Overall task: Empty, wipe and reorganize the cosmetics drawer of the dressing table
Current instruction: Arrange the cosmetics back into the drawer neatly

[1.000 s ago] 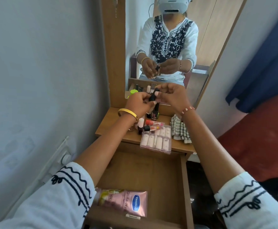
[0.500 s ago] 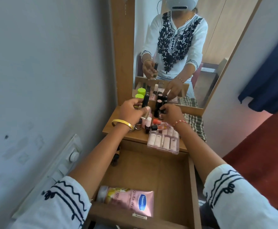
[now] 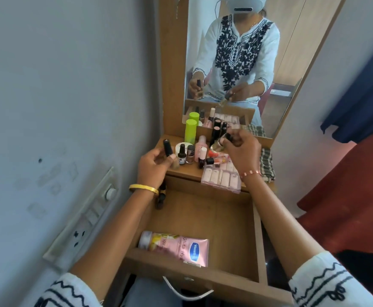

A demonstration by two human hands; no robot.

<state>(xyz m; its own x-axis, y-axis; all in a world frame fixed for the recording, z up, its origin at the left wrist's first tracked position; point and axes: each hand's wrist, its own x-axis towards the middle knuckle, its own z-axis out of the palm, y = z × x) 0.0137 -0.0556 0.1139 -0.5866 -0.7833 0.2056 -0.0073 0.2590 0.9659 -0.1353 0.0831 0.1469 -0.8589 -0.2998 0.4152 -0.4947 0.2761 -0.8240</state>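
Both hands lifted over the desk (image 3: 182, 171): our left hand (image 3: 153, 166) grips a black tube (image 3: 168, 148), right hand (image 3: 243, 151) a glass bottle (image 3: 220, 144), likely bound for the drawer (image 3: 230, 220).

**Drawer open, cosmetics crowded on the table top**

The wooden drawer (image 3: 203, 220) is pulled out. A pink lotion tube (image 3: 176, 248) lies flat on its side near the front wall, and a small dark bottle (image 3: 160, 199) sits at the back left corner. On the table (image 3: 181, 171) stand a lime-green bottle (image 3: 190, 131), several nail polish bottles (image 3: 190, 154) and a clear case of press-on nails (image 3: 222, 177). A dark-capped bottle (image 3: 168, 149) is held upright; a blurred one (image 3: 220, 144), perhaps glass, is held tilted.
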